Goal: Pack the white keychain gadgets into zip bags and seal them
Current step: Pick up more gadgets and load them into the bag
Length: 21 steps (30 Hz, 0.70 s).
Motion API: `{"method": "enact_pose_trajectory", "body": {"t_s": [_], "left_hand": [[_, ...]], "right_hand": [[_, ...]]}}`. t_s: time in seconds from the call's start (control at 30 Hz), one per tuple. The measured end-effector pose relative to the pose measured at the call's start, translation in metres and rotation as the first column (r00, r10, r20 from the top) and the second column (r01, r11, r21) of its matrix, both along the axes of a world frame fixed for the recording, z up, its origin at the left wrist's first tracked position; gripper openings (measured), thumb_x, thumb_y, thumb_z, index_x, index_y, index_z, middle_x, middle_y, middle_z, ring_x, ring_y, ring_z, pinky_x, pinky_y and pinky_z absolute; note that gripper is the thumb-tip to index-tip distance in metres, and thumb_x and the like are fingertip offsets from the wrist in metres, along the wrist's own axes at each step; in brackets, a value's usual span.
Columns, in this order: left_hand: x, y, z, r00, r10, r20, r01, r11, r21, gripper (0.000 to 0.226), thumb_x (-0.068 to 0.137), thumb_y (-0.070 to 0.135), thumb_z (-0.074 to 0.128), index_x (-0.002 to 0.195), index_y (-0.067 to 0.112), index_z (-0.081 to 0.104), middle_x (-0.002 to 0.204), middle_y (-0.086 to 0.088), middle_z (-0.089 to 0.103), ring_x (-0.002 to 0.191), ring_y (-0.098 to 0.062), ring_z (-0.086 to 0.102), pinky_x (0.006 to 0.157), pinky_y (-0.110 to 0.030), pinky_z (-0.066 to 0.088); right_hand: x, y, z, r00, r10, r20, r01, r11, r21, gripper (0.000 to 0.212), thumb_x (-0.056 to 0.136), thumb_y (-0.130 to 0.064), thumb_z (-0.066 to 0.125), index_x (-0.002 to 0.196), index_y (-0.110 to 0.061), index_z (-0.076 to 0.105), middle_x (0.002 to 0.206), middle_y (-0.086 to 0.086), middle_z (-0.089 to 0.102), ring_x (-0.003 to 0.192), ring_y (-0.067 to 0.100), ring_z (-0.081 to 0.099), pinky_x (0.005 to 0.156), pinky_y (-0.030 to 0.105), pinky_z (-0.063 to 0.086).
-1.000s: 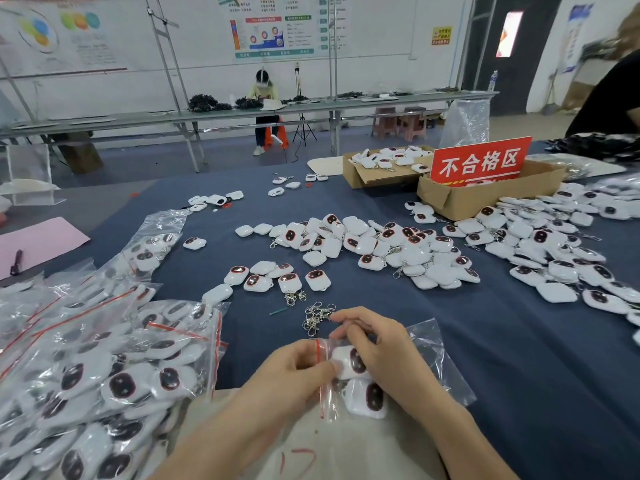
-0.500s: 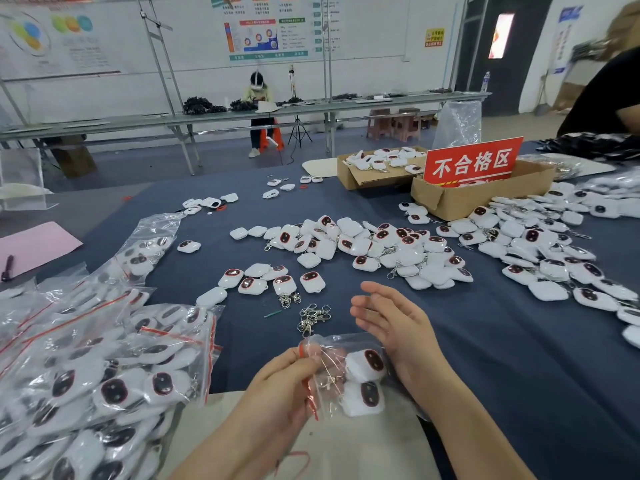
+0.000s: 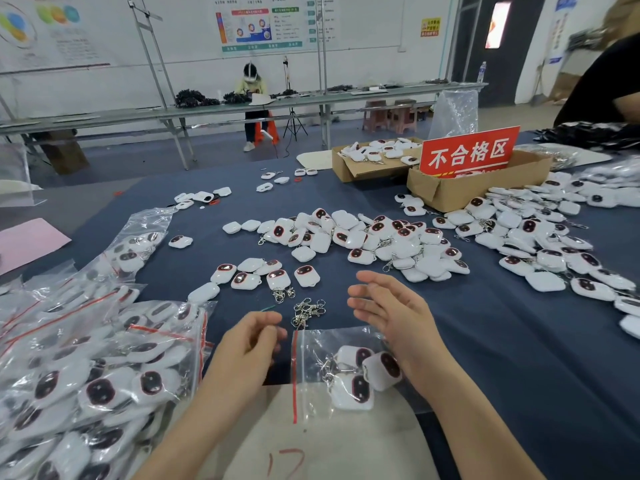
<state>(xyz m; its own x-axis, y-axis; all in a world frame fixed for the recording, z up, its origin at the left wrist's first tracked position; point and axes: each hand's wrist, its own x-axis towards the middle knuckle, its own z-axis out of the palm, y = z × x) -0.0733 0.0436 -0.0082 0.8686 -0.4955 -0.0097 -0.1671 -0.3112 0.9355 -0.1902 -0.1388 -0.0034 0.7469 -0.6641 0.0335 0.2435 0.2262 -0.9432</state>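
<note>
Clear zip bag [image 3: 311, 344] lies flat between the hands, white gadgets [image 3: 353, 389] inside, its red seal strip [image 3: 295, 375] running near-to-far along the left edge. Left hand [image 3: 247, 344], loosely curled and empty, is nearer the strip. Right hand [image 3: 391, 310] is spread over the bag's right side.

white keychain gadgets [image 3: 306, 274] have dark, red-rimmed faces. the tabletop [image 3: 502, 358] is navy blue. the clear zip bag [image 3: 311, 355] carries a red stripe. the sign [image 3: 469, 152] is red with white characters, the cardboard box [image 3: 443, 192] brown, the sheet [image 3: 27, 240] pink.
</note>
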Motion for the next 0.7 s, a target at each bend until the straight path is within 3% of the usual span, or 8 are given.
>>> {"method": "enact_pose_trajectory", "body": {"t_s": [0.1,0.17,0.27,0.33,0.4,0.53,0.63,0.7], "left_hand": [[0.017,-0.019,-0.007,0.974,0.008,0.228,-0.050,0.983,0.177,0.021,0.102,0.020,0.053,0.121,0.023,0.062,0.110,0.007,0.068,0.094,-0.008,0.064,0.080,-0.024,0.048],[0.030,-0.038,-0.007,0.949,0.009,0.315,-0.108,0.949,0.297,0.028,0.103,0.029,0.048,0.126,0.016,0.059,0.124,-0.004,0.060,0.102,-0.018,0.062,0.087,-0.034,0.046],[0.049,-0.067,0.001,0.941,0.038,0.336,-0.216,0.832,0.511,0.046,0.105,0.046,0.037,0.116,0.008,0.059,0.130,-0.017,0.051,0.099,-0.035,0.057,0.082,-0.041,0.042],[0.060,-0.082,0.004,0.946,0.067,0.318,-0.255,0.760,0.598,0.056,0.104,0.051,0.034,0.126,0.005,0.057,0.138,-0.019,0.044,0.109,-0.039,0.057,0.084,-0.043,0.041],[0.070,-0.092,0.005,0.952,0.077,0.295,-0.252,0.744,0.618,0.054,0.104,0.049,0.040,0.132,0.004,0.053,0.141,-0.018,0.042,0.115,-0.038,0.056,0.086,-0.043,0.041],[0.082,-0.092,0.004,0.977,0.067,0.203,-0.161,0.856,0.492,0.039,0.098,0.033,0.056,0.129,0.010,0.046,0.127,-0.013,0.056,0.110,-0.031,0.059,0.085,-0.038,0.044],[0.070,-0.075,0.002,0.986,0.098,0.135,-0.117,0.983,0.139,0.026,0.094,0.027,0.065,0.114,0.022,0.051,0.099,0.002,0.066,0.077,-0.002,0.062,0.067,-0.021,0.046],[0.053,-0.065,0.003,0.988,0.105,0.112,-0.097,0.992,-0.082,0.025,0.091,0.030,0.072,0.108,0.032,0.053,0.096,0.013,0.066,0.075,0.012,0.061,0.065,-0.013,0.042]], "right_hand": [[0.001,-0.004,0.001,0.999,-0.012,0.030,0.010,0.999,0.039,0.033,0.102,-0.011,0.054,0.096,-0.030,0.080,0.101,0.007,0.078,0.094,0.021,0.075,0.076,0.023,0.058],[0.002,-0.007,0.002,0.999,-0.004,0.052,0.001,0.999,0.054,0.032,0.102,-0.012,0.054,0.097,-0.030,0.080,0.102,0.008,0.077,0.093,0.021,0.075,0.076,0.023,0.058],[0.004,-0.010,0.000,0.998,0.010,0.059,-0.014,0.997,0.069,0.031,0.102,-0.012,0.054,0.098,-0.029,0.080,0.103,0.008,0.077,0.094,0.021,0.074,0.076,0.024,0.058],[0.005,-0.011,-0.003,0.998,0.013,0.055,-0.017,0.996,0.082,0.030,0.101,-0.012,0.055,0.098,-0.028,0.080,0.103,0.008,0.077,0.093,0.022,0.074,0.076,0.025,0.058],[0.006,-0.013,-0.006,0.999,0.010,0.054,-0.015,0.996,0.089,0.029,0.102,-0.012,0.055,0.098,-0.027,0.080,0.102,0.008,0.077,0.092,0.021,0.074,0.076,0.026,0.058],[0.007,-0.014,-0.010,0.999,0.022,0.024,-0.024,0.997,0.069,0.028,0.101,-0.012,0.056,0.099,-0.026,0.080,0.102,0.008,0.077,0.090,0.019,0.073,0.075,0.024,0.058],[0.009,-0.012,-0.015,0.999,0.020,-0.045,-0.021,1.000,-0.005,0.028,0.102,-0.011,0.055,0.099,-0.024,0.079,0.099,0.006,0.077,0.087,0.017,0.072,0.074,0.022,0.058],[0.011,-0.009,-0.017,0.995,0.019,-0.101,-0.030,0.993,-0.116,0.028,0.102,-0.009,0.053,0.102,-0.024,0.076,0.096,0.003,0.078,0.084,0.014,0.071,0.076,0.022,0.058]]}}
